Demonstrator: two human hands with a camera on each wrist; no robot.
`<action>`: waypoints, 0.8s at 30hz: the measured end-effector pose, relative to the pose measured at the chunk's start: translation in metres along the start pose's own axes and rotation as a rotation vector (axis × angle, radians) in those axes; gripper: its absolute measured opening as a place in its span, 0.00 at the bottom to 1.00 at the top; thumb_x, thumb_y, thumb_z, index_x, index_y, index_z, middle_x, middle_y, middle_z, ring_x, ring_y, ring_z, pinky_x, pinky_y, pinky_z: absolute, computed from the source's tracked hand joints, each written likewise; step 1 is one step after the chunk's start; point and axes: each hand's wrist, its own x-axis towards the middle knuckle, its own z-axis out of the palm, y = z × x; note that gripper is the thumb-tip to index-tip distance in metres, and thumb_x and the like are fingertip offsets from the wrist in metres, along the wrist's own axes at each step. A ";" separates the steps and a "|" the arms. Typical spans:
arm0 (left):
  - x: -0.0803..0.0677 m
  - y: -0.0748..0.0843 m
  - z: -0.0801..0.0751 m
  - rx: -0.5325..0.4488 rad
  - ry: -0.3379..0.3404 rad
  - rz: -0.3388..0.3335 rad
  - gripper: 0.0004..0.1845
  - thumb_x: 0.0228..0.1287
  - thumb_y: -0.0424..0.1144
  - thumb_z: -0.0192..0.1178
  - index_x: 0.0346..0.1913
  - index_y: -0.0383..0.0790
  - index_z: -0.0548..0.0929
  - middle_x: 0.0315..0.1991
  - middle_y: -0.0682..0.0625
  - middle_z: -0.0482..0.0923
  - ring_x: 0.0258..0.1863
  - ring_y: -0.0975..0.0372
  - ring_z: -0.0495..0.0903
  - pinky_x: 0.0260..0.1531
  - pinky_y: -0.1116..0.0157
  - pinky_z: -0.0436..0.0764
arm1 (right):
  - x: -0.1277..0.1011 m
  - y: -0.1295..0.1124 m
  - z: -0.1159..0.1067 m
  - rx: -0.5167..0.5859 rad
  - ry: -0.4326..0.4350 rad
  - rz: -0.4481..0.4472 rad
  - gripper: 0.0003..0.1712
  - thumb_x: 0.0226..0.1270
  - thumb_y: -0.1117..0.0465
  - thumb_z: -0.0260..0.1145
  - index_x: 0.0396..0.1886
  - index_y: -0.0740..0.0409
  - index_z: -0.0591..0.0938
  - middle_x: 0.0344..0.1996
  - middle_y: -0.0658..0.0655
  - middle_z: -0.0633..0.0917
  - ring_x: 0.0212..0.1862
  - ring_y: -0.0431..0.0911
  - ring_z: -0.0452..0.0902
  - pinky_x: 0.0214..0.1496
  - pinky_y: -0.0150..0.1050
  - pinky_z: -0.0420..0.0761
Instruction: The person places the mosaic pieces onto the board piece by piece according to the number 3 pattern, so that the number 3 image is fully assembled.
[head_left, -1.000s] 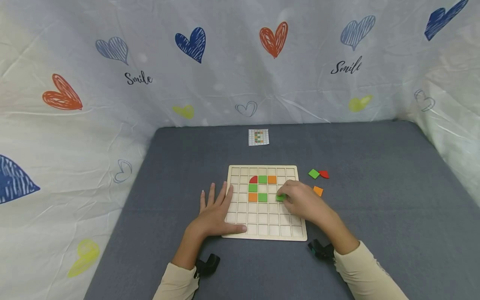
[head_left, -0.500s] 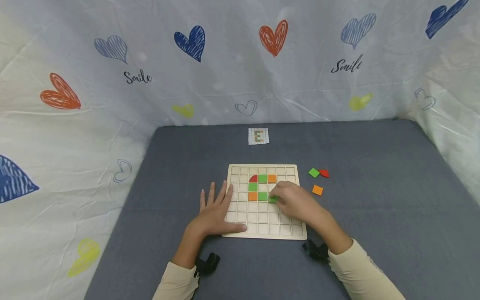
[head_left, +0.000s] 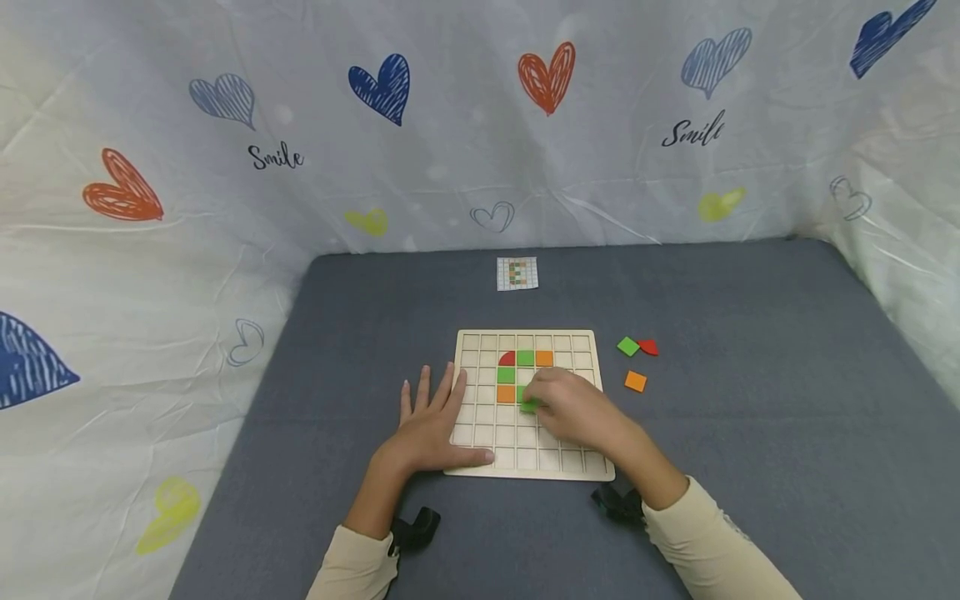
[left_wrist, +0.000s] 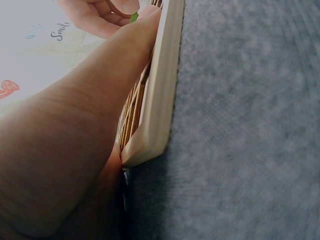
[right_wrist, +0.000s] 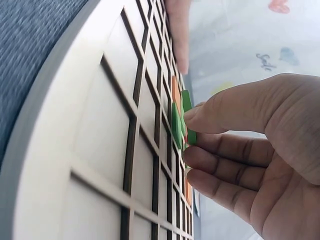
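As the head camera calls it, right hand [head_left: 573, 404]: narrow grip, pinching a green tile [head_left: 528, 407] over the wooden board [head_left: 547, 460], its outline overlapping a seated green tile [head_left: 520, 392].
Left hand [head_left: 431, 437]: fingers spread wide, thumb across the near rim, grip holding nothing; if that brace eases, the board could skid on the counter [head_left: 360, 333].
Knuckles: low over the grid, so a dipping wrist might nudge the seated tile; they blot out the cells beneath.
Loose pieces: green piece [head_left: 628, 347] against red piece [head_left: 648, 347], orange piece [head_left: 636, 382] nearby; a careless sleeve might scatter them.
Card [head_left: 517, 273]: beyond the board, pattern too small to read surely.
Left wrist, board edge: sharp enough, but the left hand blocks most of the grid; only a green sliver shows at the other hand.
Right wrist, pinch: thumb on the tile's near side, fingers partly behind; a slip could drop it crooked across the ridges.
Seated row: squeezed edge-on, so which cell lies under the tile, and whether anything touches, I can't tell.
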 end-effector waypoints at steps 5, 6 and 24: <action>0.000 0.000 0.001 0.009 0.011 -0.001 0.64 0.34 0.80 0.51 0.71 0.48 0.37 0.71 0.50 0.29 0.66 0.47 0.24 0.57 0.42 0.27 | 0.004 -0.005 0.004 -0.029 -0.008 -0.016 0.12 0.51 0.70 0.61 0.31 0.52 0.85 0.29 0.45 0.78 0.34 0.37 0.70 0.38 0.32 0.73; 0.000 0.000 0.001 0.009 0.013 -0.001 0.64 0.34 0.79 0.51 0.71 0.48 0.37 0.71 0.50 0.29 0.66 0.47 0.24 0.57 0.42 0.27 | 0.005 -0.006 0.005 -0.036 -0.011 -0.017 0.12 0.51 0.70 0.61 0.31 0.52 0.85 0.29 0.45 0.78 0.33 0.37 0.69 0.38 0.32 0.73; 0.001 -0.001 0.002 0.017 0.036 0.016 0.64 0.35 0.79 0.50 0.71 0.47 0.39 0.71 0.49 0.31 0.66 0.47 0.25 0.57 0.42 0.28 | 0.012 -0.016 0.019 -0.083 -0.011 -0.082 0.11 0.49 0.69 0.63 0.30 0.50 0.85 0.29 0.45 0.77 0.32 0.38 0.67 0.34 0.32 0.72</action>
